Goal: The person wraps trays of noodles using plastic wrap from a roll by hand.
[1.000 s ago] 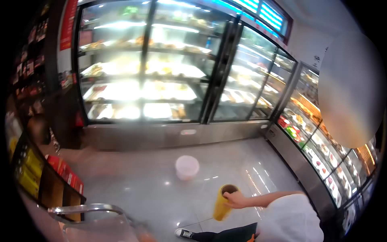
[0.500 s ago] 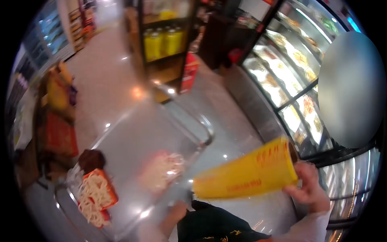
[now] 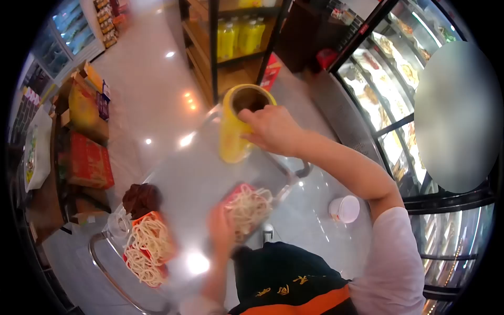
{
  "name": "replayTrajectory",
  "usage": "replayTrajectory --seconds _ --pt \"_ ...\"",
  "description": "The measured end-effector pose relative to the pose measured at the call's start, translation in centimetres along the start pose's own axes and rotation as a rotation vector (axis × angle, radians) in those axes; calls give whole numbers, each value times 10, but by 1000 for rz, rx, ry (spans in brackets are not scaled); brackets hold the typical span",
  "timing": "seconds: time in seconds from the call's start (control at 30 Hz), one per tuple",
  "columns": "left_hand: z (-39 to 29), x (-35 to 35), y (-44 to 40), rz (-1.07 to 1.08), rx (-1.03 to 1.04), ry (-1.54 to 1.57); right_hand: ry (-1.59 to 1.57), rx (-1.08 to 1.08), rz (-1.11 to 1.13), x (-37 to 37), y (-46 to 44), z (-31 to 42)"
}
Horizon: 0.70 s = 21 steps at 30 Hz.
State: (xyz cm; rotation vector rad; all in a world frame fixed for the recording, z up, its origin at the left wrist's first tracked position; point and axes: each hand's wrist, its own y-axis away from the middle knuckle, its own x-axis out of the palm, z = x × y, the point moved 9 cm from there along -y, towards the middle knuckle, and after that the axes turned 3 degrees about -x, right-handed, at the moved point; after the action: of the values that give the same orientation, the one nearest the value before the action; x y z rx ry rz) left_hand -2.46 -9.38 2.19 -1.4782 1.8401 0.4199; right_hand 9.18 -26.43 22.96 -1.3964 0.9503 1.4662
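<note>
My right hand [image 3: 273, 128] grips the rim of a yellow roll of cling film [image 3: 231, 137], fingers at its open core. The roll stands nearly upright at the far end of the metal cart top [image 3: 191, 178]. My left hand [image 3: 222, 231] is blurred by motion beside a red tray of pale noodles [image 3: 247, 210]; its fingers cannot be made out. At the cart's left side lie more noodles [image 3: 147, 247] in red-orange trays, with a dark brown bundle [image 3: 143, 200] behind them.
A shelf rack with yellow bottles [image 3: 233, 39] stands beyond the cart. Along the right runs a lit display case [image 3: 383, 89]. A white tub [image 3: 345, 209] is on the right. Cardboard boxes [image 3: 89, 160] are stacked at left.
My right hand has swung the roll from the right, where it lay tilted, to the cart's far end, nearly upright. My left hand has moved up beside the noodle tray.
</note>
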Motion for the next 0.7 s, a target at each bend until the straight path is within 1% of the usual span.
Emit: replayTrajectory --seconds 0.03,0.1,0.13,0.2,0.23,0.3,0.33,0.37,0.4,0.43,0.47,0.5,0.57,0.6,0.63,0.67,0.7 --pt "16 16 -10 59 -26 -38 -13 20 15 6 -6 -1" --pt "29 32 -21 158 -46 -66 -63 -80 -155 1 -10 8" --pt "30 37 -25 211 -43 -64 -72 -42 -136 8 -12 6" --pt "30 49 -28 270 -15 -47 -193 -150 -460 -9 -1 17" --pt "32 53 -27 304 -6 -41 -196 -115 -449 -3 10 18" --pt "29 56 -32 342 36 -79 -258 118 -755 -3 64 8" --pt "31 59 -30 367 42 -76 -410 433 -753 36 99 -6" --pt "35 64 -29 386 30 -84 -556 745 -747 95 147 -11" --pt "37 68 -29 405 22 -93 -808 1080 -666 171 197 -3" --pt "32 66 -33 425 38 -92 -938 1411 -497 225 241 21" --pt "30 65 -38 534 -8 -85 -1254 1725 -439 288 280 76" --pt "31 68 -35 624 -75 -81 -1489 1771 -540 324 292 93" --pt "33 73 -34 637 -57 -102 -1670 1721 -813 329 280 102" --pt "35 74 -32 643 -53 -119 -1676 1734 -830 334 278 106" --pt "34 77 -28 658 -38 -125 -1456 1603 -788 326 273 95" --pt "26 74 -28 598 66 -147 -1237 1469 -740 316 266 88" --pt "16 69 -28 534 168 -167 -1237 1481 -757 319 265 89"
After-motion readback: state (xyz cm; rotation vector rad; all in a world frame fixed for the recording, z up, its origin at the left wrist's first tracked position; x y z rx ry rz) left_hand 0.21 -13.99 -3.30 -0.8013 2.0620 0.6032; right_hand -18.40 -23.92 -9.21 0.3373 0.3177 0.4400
